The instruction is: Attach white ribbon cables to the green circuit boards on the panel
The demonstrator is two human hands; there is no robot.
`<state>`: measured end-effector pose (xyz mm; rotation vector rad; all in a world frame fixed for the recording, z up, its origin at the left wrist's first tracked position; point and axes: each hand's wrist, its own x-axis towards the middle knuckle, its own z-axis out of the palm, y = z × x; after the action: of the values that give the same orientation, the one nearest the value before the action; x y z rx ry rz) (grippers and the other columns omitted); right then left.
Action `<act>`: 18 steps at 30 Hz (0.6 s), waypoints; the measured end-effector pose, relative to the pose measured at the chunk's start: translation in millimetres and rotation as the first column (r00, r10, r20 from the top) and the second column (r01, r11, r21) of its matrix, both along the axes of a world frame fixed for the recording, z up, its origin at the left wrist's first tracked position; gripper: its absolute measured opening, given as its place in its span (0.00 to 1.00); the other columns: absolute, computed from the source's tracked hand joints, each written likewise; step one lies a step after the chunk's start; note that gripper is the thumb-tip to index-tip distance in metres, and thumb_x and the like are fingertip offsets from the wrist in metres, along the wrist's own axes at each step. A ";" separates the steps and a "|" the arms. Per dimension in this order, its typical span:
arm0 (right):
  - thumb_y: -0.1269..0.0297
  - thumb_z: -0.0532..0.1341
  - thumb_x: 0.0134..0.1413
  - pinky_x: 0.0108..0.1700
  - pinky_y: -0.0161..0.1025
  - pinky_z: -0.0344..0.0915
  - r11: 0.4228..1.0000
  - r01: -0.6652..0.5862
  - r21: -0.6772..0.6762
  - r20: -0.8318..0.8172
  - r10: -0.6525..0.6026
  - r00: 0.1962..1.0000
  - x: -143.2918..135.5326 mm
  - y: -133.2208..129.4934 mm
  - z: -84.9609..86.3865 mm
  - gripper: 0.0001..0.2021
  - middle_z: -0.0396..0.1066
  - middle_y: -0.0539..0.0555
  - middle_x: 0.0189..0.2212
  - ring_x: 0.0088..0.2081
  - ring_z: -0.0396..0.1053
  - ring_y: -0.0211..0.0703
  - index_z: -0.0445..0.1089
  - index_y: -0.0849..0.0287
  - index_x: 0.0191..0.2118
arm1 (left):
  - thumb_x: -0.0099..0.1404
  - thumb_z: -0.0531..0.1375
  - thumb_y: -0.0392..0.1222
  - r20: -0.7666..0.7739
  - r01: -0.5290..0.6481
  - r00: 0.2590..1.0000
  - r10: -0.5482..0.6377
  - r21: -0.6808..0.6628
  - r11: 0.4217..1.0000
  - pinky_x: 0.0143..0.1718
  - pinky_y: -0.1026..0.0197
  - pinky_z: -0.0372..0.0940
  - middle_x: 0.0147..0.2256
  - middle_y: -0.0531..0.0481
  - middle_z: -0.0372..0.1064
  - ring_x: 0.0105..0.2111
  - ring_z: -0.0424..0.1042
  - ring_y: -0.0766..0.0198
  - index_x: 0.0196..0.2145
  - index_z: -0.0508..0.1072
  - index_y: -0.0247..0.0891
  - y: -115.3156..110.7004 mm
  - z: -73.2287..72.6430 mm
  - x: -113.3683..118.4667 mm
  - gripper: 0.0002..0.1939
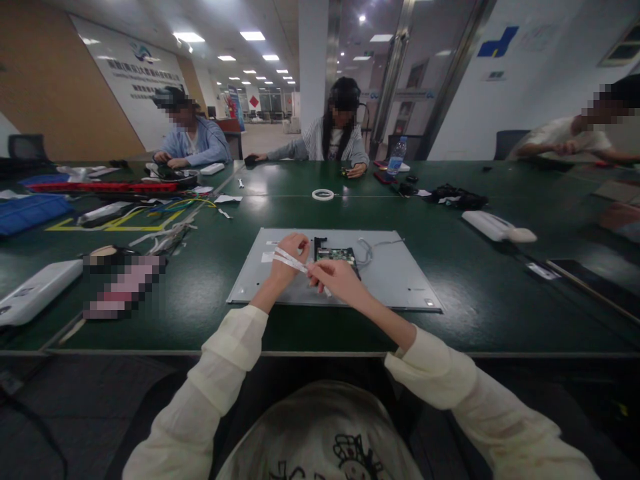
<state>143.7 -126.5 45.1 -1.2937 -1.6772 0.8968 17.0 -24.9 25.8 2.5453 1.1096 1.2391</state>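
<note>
A flat white strip (291, 261) runs across the back of my left hand (290, 250), apparently looped round it, and leads over to my right hand. The left fingers are curled inward, and what lies inside them is partly hidden. My right hand (337, 277) pinches the strip's other end between thumb and fingers, with a short piece showing below. Both hands are above a flat grey panel (395, 283) lying on the table. On the panel sit a green circuit board (337, 255), partly covered by my right hand, a black bracket (319, 243) and a thin grey cable (367, 250).
On the green table (210, 280) are a white roll of tape (323, 195), white devices (493, 227), blue trays (30, 213), loose wires (173, 233) and a water bottle (397, 157). Two people (343, 133) sit opposite and another at the right.
</note>
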 end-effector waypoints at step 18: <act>0.58 0.56 0.53 0.35 0.33 0.64 0.997 0.037 0.073 -0.075 -0.032 0.997 12.8 25.4 -13.6 0.12 0.72 0.53 0.33 0.34 0.69 0.38 0.68 0.61 0.37 | 0.61 0.51 0.37 0.155 0.035 0.987 -0.038 0.024 0.999 0.37 0.62 0.61 0.28 0.50 0.66 0.32 0.65 0.64 0.30 0.67 0.36 -2.3 4.0 2.1 0.06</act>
<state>156.5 -101.1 31.5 -1.2220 -1.6115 0.8441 19.1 -27.2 29.8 2.4227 1.0181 1.4191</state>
